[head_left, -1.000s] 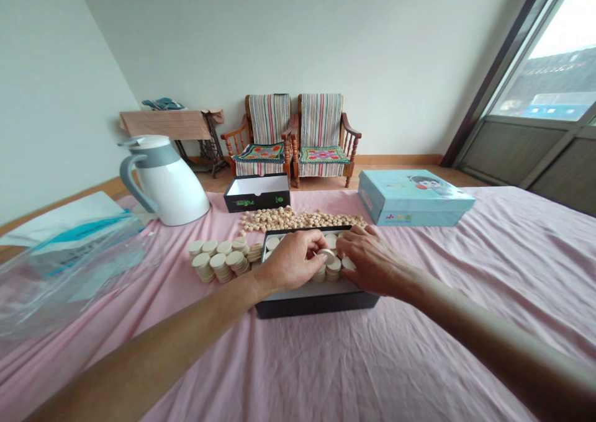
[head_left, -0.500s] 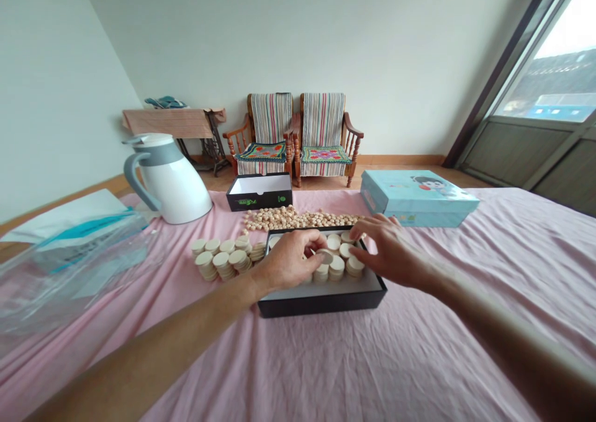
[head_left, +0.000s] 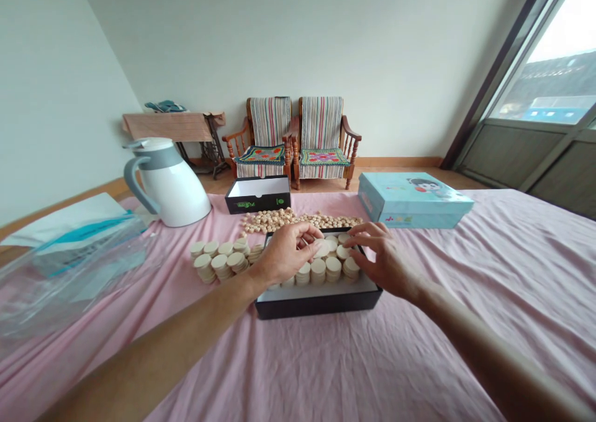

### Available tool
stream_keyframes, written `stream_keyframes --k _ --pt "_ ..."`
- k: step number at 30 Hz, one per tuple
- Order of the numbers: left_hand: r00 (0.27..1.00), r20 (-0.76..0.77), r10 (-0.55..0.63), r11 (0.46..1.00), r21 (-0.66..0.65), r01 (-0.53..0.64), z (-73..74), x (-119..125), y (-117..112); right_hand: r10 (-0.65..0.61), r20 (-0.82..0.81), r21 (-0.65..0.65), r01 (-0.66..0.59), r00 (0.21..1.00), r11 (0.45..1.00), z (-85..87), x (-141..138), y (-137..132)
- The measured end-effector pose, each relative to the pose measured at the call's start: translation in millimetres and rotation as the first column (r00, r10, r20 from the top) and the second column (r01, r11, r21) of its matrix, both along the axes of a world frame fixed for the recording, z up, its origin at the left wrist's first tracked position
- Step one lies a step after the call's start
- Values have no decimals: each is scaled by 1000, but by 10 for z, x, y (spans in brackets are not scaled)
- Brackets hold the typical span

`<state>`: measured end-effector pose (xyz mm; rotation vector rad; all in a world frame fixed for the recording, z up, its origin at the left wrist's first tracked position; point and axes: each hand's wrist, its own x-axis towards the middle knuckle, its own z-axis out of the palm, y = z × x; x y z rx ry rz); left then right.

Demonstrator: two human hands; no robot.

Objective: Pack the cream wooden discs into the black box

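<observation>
My left hand (head_left: 291,248) is over the black box (head_left: 319,305), thumb and fingers closed on a pale wooden disc (head_left: 322,248). Below and in front of it, stacks of the same round discs (head_left: 318,270) stand in rows inside the box. My right hand (head_left: 382,254) is at the box's right side, fingers spread and bent, the tips by the stacks there. Nothing shows in its grasp. More stacked discs (head_left: 221,262) stand on the cloth left of the box, partly behind my left forearm.
Small wooden pieces (head_left: 270,221) lie heaped behind the box. Beyond them is an open black box (head_left: 258,203). A light blue box (head_left: 414,202) stands at the right, a white jug (head_left: 174,186) at the left. Clear plastic packaging (head_left: 79,267) covers the cloth's left side.
The disc in my left hand has shifted slightly up and away from the front row, which shows more fully. My right hand has moved a little. The whole view has shifted slightly.
</observation>
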<state>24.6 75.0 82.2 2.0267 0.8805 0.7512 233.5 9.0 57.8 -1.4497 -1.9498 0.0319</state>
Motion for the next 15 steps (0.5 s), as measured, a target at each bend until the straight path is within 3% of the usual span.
stream_keyframes --k 3,6,11,15 --pt "1000 13 -10 1000 3 10 13 4 -5 50 195 -57 -39 980 998 70 -100 -13" --pt "1000 26 -6 1000 -22 7 30 -29 -8 73 274 -115 -43 959 992 117 -157 -18" --pt "997 75 -2 997 -79 8 29 -125 25 38 287 -124 -2 957 992 98 -123 23" --pt "994 107 9 994 -112 3 26 -179 54 2 212 -58 11 977 998 67 -19 84"
